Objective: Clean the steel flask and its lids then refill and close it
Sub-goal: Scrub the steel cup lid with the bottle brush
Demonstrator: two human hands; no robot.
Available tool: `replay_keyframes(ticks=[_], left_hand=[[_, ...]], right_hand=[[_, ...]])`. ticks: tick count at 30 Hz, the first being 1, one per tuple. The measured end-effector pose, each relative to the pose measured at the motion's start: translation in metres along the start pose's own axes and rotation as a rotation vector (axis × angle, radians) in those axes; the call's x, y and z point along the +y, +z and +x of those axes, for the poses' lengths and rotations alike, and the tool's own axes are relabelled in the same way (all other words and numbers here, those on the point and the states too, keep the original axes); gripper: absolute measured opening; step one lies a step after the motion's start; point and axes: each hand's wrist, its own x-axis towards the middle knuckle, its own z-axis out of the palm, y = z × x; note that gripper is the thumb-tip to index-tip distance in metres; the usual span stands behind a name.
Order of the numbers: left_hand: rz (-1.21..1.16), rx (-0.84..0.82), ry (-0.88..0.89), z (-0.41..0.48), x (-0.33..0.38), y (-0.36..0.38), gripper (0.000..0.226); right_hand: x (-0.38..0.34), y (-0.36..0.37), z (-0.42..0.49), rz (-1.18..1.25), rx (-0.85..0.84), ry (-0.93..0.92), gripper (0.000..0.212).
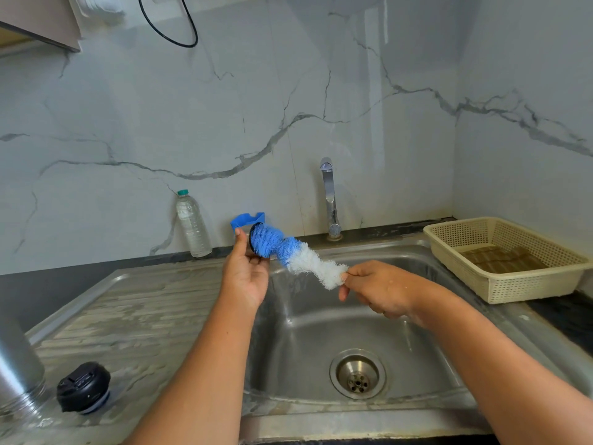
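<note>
Over the sink (pixel 353 422), the left hand (pixel 247 277) grips a small dark lid (pixel 251 244), with the blue end of the bottle brush (pixel 288 252) pushed against it. The right hand (pixel 378 290) pinches the brush's white tip between thumb and fingers. The steel flask (pixel 16 364) stands at the lower left on the draining board (pixel 128 309), with a black lid (pixel 83 388) just beside it.

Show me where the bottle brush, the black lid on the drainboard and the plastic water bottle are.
bottle brush (pixel 296 258): head view, mid-bristles, where blue meets white.
black lid (pixel 84 387): head view, its top.
plastic water bottle (pixel 192 226): head view, clear body.
</note>
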Motion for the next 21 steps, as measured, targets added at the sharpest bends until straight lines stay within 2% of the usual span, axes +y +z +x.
replay_keyframes(ticks=[5, 9, 10, 14, 16, 18, 21], left_hand=[[0.031, -0.06, -0.109, -0.012, -0.007, 0.006, 0.034], [0.117, 0.004, -0.172, -0.005, -0.002, 0.0, 0.022], [0.126, 0.035, -0.189, -0.002, 0.0, -0.003, 0.026], [0.103, 0.101, -0.196, 0.004, 0.003, -0.007, 0.067], [0.142, 0.075, -0.196, 0.003, 0.002, -0.004, 0.067], [0.145, 0.059, -0.199, -0.001, 0.002, -0.001, 0.057], [0.03, 0.071, -0.114, 0.003, 0.008, -0.006, 0.056]], right_hand=[[0.0, 0.005, 0.002, -0.029, 0.018, 0.003, 0.038], [0.003, -0.001, 0.002, -0.279, 0.149, -0.053, 0.034], [0.003, -0.001, 0.001, -0.328, 0.163, -0.061, 0.033], [0.002, 0.008, 0.001, -0.493, 0.153, -0.093, 0.033], [0.0, 0.014, 0.003, -0.522, 0.136, -0.119, 0.034], [0.0, 0.017, 0.004, -0.494, 0.113, -0.131, 0.034], [-0.001, 0.008, 0.001, -0.381, 0.082, -0.124, 0.033]])
